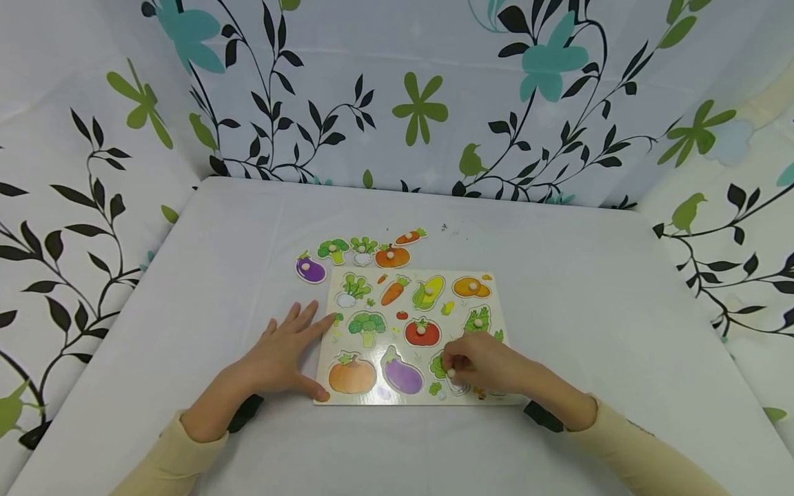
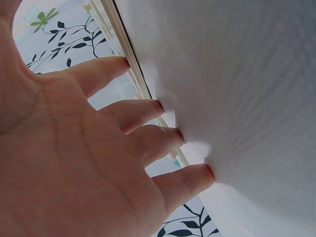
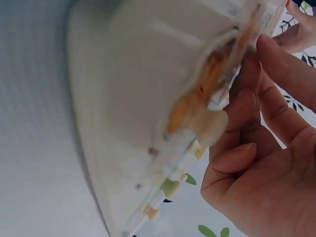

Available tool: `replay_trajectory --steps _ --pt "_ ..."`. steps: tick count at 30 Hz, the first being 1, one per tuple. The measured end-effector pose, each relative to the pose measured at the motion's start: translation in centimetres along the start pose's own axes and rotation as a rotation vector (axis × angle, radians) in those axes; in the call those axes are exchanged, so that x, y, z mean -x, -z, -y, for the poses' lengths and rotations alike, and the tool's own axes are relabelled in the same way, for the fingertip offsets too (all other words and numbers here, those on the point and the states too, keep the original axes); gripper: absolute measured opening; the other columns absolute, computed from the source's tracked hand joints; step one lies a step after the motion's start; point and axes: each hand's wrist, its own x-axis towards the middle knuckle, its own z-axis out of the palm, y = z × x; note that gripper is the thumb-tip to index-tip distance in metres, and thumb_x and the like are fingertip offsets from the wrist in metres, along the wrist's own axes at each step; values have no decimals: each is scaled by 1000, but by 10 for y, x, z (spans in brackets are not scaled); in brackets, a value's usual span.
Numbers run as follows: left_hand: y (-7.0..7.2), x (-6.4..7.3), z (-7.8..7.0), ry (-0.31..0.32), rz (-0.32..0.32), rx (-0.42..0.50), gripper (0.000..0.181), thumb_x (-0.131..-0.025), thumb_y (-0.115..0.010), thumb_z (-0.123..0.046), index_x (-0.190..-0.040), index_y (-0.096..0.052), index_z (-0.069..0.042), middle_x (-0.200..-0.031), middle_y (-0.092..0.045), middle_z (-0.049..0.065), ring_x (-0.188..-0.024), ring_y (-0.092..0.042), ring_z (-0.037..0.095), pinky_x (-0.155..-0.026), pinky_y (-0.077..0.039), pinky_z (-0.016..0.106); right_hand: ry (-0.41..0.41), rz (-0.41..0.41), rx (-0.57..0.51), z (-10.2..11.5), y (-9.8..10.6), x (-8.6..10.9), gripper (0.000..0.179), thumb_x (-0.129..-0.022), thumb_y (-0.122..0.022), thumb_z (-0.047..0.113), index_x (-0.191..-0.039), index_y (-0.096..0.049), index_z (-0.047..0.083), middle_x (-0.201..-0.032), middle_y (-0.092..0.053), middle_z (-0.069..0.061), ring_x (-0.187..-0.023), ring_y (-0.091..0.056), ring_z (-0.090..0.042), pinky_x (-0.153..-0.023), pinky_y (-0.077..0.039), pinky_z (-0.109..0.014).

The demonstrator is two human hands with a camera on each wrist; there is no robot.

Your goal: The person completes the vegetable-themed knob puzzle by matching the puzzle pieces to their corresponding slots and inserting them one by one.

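A wooden vegetable puzzle board (image 1: 387, 331) lies on the white-covered table. My right hand (image 1: 484, 362) is over its lower right part, fingers curled, pinching the small knob of a green-and-white vegetable puzzle piece (image 1: 438, 365); the hand hides part of this piece. Close by in the right wrist view is an orange-brown piece (image 3: 190, 106) with a pale knob. My left hand (image 1: 285, 355) is spread at the board's left side, with thumb and index finger on its edge. Other fingertips (image 2: 197, 173) press the cloth in the left wrist view.
Loose behind the board lie the eggplant (image 1: 310, 269), broccoli (image 1: 333, 251), turnip (image 1: 362, 252), pumpkin (image 1: 393, 256) and carrot (image 1: 411, 236) pieces. Knobbed corn (image 1: 428, 293), tomato (image 1: 422, 333) and potato (image 1: 471, 287) pieces sit in the board. A patterned curtain (image 1: 347, 89) hangs behind the table.
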Motion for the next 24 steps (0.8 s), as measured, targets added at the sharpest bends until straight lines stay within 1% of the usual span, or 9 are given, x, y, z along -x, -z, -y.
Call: replay_trajectory --steps 5,7,9,12,15,16,20,22,24 --pt "-1 1 1 0 -7 -2 119 -52 -91 -50 -152 -36 -13 -162 -16 23 -147 -6 51 -111 -7 75 -25 19 -14 -1 8 -1 11 -84 -77 14 -91 -70 16 -77 -61 12 -72 -53 -6 -64 -50 -19" --pt "-1 1 1 -3 -8 -1 120 -52 -91 -50 -152 -36 -13 -162 -15 23 -147 -6 51 -111 -7 75 -31 10 2 -3 11 -3 11 -84 -77 16 -93 -71 17 -76 -61 12 -72 -53 -6 -64 -49 -19" --pt "-1 1 1 -6 -8 -2 120 -52 -91 -50 -152 -36 -13 -162 -15 23 -147 -6 51 -111 -7 75 -44 -8 11 -5 17 -6 11 -85 -75 16 -95 -71 16 -76 -60 12 -73 -53 -7 -64 -49 -19" --pt "1 1 2 -9 -11 -9 119 -52 -91 -51 -152 -36 -13 -161 -16 24 -147 -6 51 -110 -7 76 -61 -71 18 -6 34 -19 11 -87 -73 14 -98 -70 13 -76 -58 7 -74 -52 -10 -64 -47 -20" --pt "2 1 2 -7 -16 -8 118 -53 -91 -49 -151 -37 -13 -161 -16 24 -147 -6 51 -110 -7 76 -80 -157 18 -9 58 -42 17 -88 -72 12 -104 -69 7 -79 -60 0 -74 -52 -15 -64 -45 -24" --pt "3 2 2 -6 -17 -7 118 -53 -91 -49 -151 -37 -12 -161 -16 24 -147 -7 51 -110 -7 76 -101 -188 19 -11 66 -51 19 -89 -71 12 -107 -69 6 -80 -60 -2 -75 -52 -16 -64 -45 -24" --pt "2 2 0 -4 -7 4 118 -53 -91 -49 -151 -37 -12 -161 -16 24 -147 -6 52 -110 -7 75 -206 -277 -1 -28 90 -92 29 -90 -70 12 -117 -65 3 -86 -61 -8 -76 -51 -22 -65 -43 -26" --pt "1 2 0 -4 -2 7 118 -54 -91 -49 -151 -36 -13 -161 -15 24 -147 -6 51 -111 -6 75 -277 -302 -34 -37 97 -113 33 -90 -70 14 -120 -63 3 -88 -60 -10 -77 -50 -23 -66 -42 -27" --pt "0 2 1 -7 -1 7 118 -54 -91 -49 -152 -36 -13 -162 -15 24 -147 -5 51 -111 -6 75 -328 -311 -53 -47 103 -131 35 -90 -70 15 -123 -62 4 -91 -60 -11 -80 -51 -24 -70 -42 -29"
